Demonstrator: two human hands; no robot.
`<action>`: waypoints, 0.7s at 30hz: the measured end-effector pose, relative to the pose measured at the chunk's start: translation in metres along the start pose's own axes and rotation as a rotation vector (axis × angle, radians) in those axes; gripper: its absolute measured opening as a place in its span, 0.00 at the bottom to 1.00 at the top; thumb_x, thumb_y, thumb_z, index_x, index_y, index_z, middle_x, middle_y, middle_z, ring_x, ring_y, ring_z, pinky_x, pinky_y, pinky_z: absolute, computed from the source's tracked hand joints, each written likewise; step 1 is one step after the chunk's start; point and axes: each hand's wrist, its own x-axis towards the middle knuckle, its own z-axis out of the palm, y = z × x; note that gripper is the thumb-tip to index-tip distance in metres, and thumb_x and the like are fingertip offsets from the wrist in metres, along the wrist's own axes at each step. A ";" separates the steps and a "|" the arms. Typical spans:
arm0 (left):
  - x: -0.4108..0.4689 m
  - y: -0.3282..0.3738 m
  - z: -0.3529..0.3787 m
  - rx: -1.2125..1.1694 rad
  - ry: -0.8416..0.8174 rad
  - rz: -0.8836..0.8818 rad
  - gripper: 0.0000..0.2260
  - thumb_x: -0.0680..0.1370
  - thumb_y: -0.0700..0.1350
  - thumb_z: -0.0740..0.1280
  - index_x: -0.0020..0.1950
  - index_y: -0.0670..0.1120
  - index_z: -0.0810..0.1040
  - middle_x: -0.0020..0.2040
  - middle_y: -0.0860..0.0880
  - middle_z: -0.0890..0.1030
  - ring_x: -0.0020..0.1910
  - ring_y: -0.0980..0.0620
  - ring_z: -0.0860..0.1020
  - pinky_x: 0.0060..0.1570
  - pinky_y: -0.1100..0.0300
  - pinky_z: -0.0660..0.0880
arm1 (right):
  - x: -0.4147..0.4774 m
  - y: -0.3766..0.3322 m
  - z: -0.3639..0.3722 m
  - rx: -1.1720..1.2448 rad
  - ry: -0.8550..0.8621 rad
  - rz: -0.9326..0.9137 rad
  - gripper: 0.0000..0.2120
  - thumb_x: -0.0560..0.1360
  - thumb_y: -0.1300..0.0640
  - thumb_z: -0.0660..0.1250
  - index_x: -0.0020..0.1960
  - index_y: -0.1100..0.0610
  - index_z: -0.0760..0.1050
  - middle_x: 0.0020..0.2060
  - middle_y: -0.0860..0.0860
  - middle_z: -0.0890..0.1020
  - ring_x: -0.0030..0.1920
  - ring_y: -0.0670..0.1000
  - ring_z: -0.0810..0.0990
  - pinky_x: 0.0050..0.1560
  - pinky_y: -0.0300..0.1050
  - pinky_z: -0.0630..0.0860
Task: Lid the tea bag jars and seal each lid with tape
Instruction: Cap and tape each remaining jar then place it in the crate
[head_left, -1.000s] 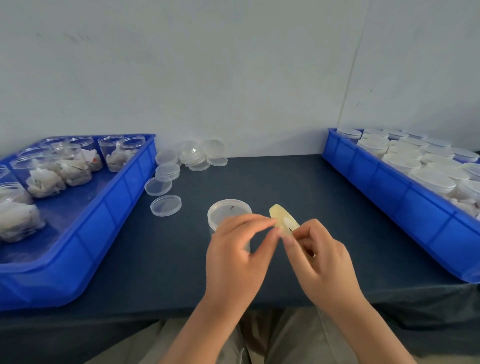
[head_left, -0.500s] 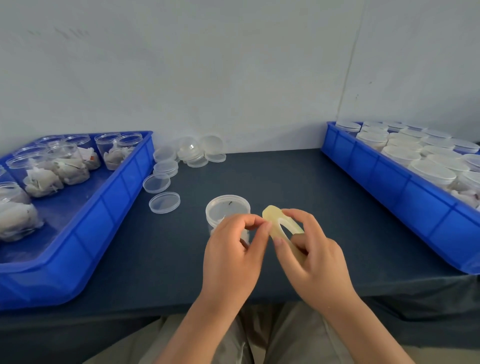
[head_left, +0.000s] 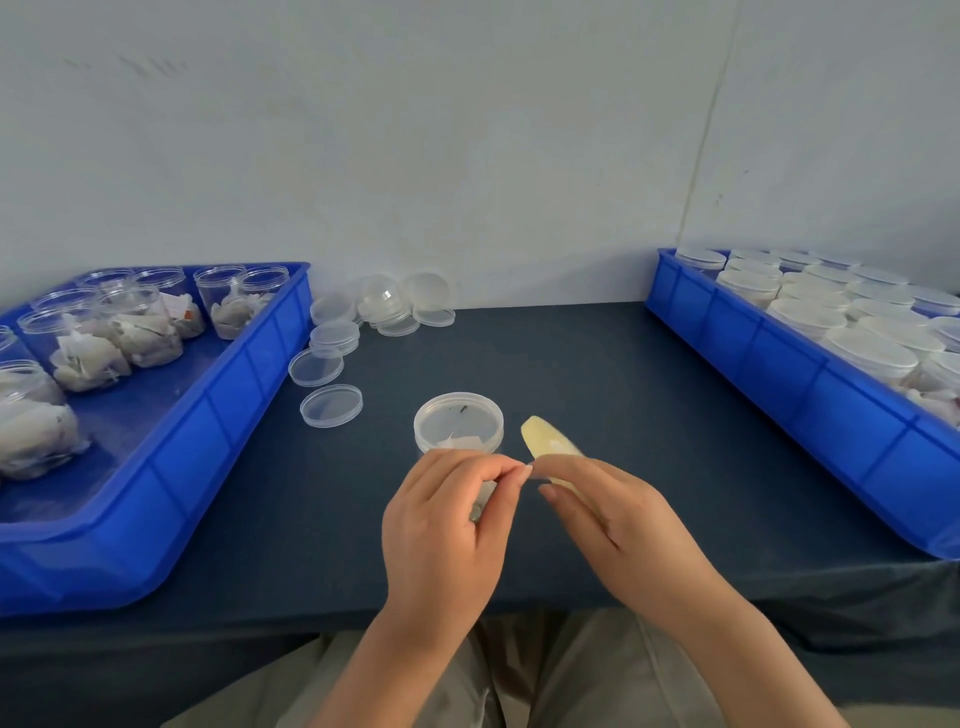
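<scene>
So the right hand (head_left: 623, 519) grips the tape (head_left: 545, 447) and the left hand (head_left: 447, 525) pinches its loose end, probably peeling a strip. The lidded jar (head_left: 458, 426) waits just ahead on the counter (head_left: 623, 374).

Packing workbench, blue crates (head_left: 244, 374) of jars (head_left: 83, 348), bare wall (head_left: 467, 130)

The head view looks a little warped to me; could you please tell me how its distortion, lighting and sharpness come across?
Head view: wide-angle bending splays the left tray and right tray outward; the light is soft, shadows faint; a small glare spot sits on a domed lid by the wall; the left hand, right hand and tape roll look slightly soft.
</scene>
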 end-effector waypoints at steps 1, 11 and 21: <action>-0.001 -0.001 0.000 -0.007 -0.004 -0.002 0.10 0.84 0.50 0.70 0.48 0.46 0.86 0.47 0.56 0.86 0.47 0.57 0.82 0.51 0.66 0.77 | 0.001 0.000 0.002 0.015 -0.012 -0.003 0.11 0.87 0.44 0.58 0.65 0.38 0.77 0.49 0.40 0.82 0.51 0.44 0.82 0.48 0.38 0.77; -0.015 -0.022 0.004 -0.095 0.123 -0.362 0.26 0.81 0.57 0.70 0.75 0.45 0.74 0.70 0.54 0.76 0.70 0.50 0.75 0.67 0.59 0.72 | 0.002 0.003 0.008 0.005 0.026 0.117 0.14 0.87 0.41 0.54 0.58 0.41 0.77 0.44 0.45 0.80 0.47 0.49 0.79 0.46 0.51 0.78; 0.004 -0.047 0.009 -0.442 -0.253 -0.700 0.34 0.66 0.65 0.78 0.69 0.64 0.71 0.64 0.64 0.80 0.65 0.63 0.79 0.59 0.66 0.77 | 0.003 -0.006 -0.001 -0.031 -0.057 0.124 0.16 0.86 0.39 0.52 0.53 0.45 0.75 0.45 0.44 0.81 0.49 0.47 0.79 0.48 0.49 0.79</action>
